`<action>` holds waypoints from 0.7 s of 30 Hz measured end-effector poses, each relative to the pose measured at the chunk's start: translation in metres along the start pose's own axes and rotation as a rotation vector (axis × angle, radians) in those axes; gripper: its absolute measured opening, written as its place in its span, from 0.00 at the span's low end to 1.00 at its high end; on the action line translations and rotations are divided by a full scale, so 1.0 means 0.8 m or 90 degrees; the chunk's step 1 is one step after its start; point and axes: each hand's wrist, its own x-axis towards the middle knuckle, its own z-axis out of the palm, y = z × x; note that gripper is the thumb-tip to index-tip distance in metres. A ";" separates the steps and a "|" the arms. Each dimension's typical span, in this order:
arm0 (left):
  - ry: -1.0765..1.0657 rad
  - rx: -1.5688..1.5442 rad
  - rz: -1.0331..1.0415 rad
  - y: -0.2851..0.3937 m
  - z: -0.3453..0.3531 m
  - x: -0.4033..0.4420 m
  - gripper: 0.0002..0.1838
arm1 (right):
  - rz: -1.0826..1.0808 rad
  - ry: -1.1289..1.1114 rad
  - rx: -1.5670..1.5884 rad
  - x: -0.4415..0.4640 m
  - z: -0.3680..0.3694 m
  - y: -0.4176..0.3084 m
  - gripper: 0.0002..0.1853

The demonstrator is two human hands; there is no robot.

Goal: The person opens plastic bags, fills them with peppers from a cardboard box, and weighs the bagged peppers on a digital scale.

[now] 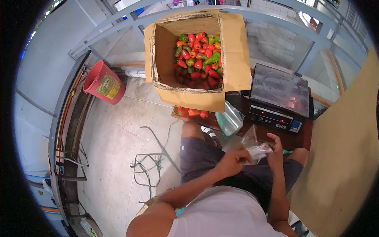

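Observation:
Above my lap, a clear plastic bag (258, 151) is crumpled between my two hands. My left hand (233, 161) pinches its near left side, fingers closed. My right hand (275, 152) grips the bag's right side, with the index finger bent out at the top. Just beyond them lies a stack of clear plastic bags (230, 119) on the dark red bench (307, 138). An open cardboard box (237, 51) of red, green and orange peppers (199, 59) stands farther off, and a few loose peppers (193, 113) lie below its front flap.
A black digital scale (280, 93) with lit red digits sits right of the box. A red bucket (103, 83) stands on the tiled floor at the left, and a tangled strap (148, 168) lies nearer. A large cardboard sheet (339, 158) rises at my right. Metal railing (276, 25) runs behind.

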 end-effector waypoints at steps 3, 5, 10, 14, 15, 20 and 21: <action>0.111 0.317 -0.120 -0.014 -0.021 0.011 0.09 | -0.102 -0.090 -0.162 -0.021 0.017 -0.031 0.27; 0.065 0.488 -0.109 -0.015 -0.022 0.011 0.09 | -0.295 -0.148 -0.302 -0.032 0.032 -0.048 0.23; -0.133 0.638 -0.150 -0.021 -0.016 -0.009 0.11 | -0.187 -0.150 -0.485 -0.028 0.038 -0.053 0.19; -0.067 0.634 -0.030 -0.004 0.007 -0.016 0.11 | -0.181 -0.175 -0.514 -0.020 0.040 -0.036 0.20; -0.100 0.633 -0.085 -0.006 -0.004 -0.015 0.11 | -0.220 -0.167 -0.573 -0.020 0.036 -0.032 0.21; -0.354 0.306 0.095 0.009 -0.107 0.040 0.17 | -0.117 -0.197 -0.619 -0.021 -0.003 -0.053 0.24; -0.343 0.221 0.050 0.037 -0.147 0.064 0.19 | -0.078 -0.189 -0.584 -0.019 -0.012 -0.059 0.25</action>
